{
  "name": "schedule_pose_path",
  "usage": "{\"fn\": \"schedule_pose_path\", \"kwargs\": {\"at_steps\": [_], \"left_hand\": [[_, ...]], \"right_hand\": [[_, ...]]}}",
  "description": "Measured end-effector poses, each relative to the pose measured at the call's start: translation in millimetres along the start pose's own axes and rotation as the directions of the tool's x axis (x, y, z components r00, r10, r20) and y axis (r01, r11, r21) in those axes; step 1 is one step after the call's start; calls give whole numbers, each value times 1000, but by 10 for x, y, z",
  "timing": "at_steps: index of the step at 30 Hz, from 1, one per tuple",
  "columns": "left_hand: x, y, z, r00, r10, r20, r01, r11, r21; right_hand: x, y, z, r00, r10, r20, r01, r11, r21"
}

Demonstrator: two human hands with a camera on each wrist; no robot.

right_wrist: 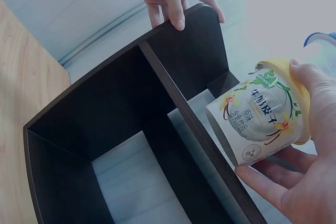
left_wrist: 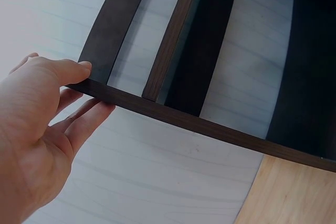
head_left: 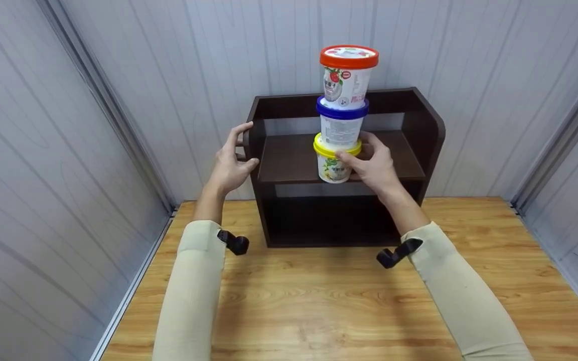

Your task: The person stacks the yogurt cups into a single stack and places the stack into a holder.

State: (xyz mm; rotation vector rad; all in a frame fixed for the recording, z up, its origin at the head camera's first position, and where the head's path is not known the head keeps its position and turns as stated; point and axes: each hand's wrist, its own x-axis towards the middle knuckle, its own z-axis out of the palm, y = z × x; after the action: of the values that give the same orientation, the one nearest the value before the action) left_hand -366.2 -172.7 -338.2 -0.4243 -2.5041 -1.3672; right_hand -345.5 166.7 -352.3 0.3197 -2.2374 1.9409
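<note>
Three paper tubs stand one on another in the head view. At the bottom is the yellow-lidded tub, above it the blue-lidded tub, and on top the red-lidded tub. My right hand grips the yellow-lidded tub near its lid, with the thumb towards me. The tub is at the front edge of the middle board of a dark brown shelf; whether it touches the board I cannot tell. My left hand pinches the shelf's left side panel between thumb and fingers.
The shelf stands on a wood-patterned surface, close to the pale back wall. Its lower compartment opens to the front. Pale panels rise on the left and right. A black wrist camera is on each sleeve.
</note>
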Motion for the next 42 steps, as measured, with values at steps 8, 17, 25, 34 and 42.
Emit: {"fn": "schedule_pose_path", "kwargs": {"at_steps": [8, 17, 25, 34, 42], "left_hand": [[14, -10, -1, 1000, -7, 1, 7, 1000, -7], [9, -37, 8, 1000, 8, -2, -8, 1000, -13], [4, -19, 20, 1000, -17, 11, 17, 1000, -16], [0, -4, 29, 1000, -18, 8, 18, 1000, -7], [9, -17, 10, 1000, -19, 8, 19, 1000, -7]], "right_hand": [[71, -13, 6, 1000, 2, -6, -2, 1000, -1], [145, 25, 60, 999, -31, -24, 30, 998, -54], [172, 59, 63, 998, -40, -42, 37, 996, -82], [163, 50, 80, 999, -20, -51, 15, 996, -90], [162, 24, 115, 999, -11, -40, 9, 998, -58]]}}
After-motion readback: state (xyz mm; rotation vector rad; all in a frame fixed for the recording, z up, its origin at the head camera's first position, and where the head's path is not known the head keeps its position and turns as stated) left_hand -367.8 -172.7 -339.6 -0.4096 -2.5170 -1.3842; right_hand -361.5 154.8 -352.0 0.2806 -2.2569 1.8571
